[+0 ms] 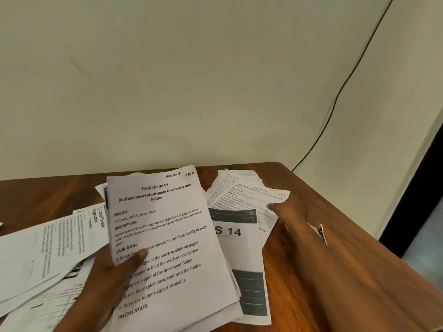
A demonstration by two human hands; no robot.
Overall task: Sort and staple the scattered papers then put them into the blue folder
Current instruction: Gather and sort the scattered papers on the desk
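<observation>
My left hand [112,271] holds a stack of printed sheets [172,248] above the desk, thumb on the top page headed "TASK ID: 3649". My right hand [292,216] reaches out to the right pile of sheets [242,188] and pinches the edge of its top page. A sheet marked "S 14" [242,250] lies under the held stack. More loose papers [48,255] spread over the left of the desk. No blue folder or stapler is in view.
The wooden desk [323,202] stands against a pale wall, its right corner rounded. A thin black cable [340,87] runs down the wall to the desk's back corner. A dark doorway edge [417,212] is at far right.
</observation>
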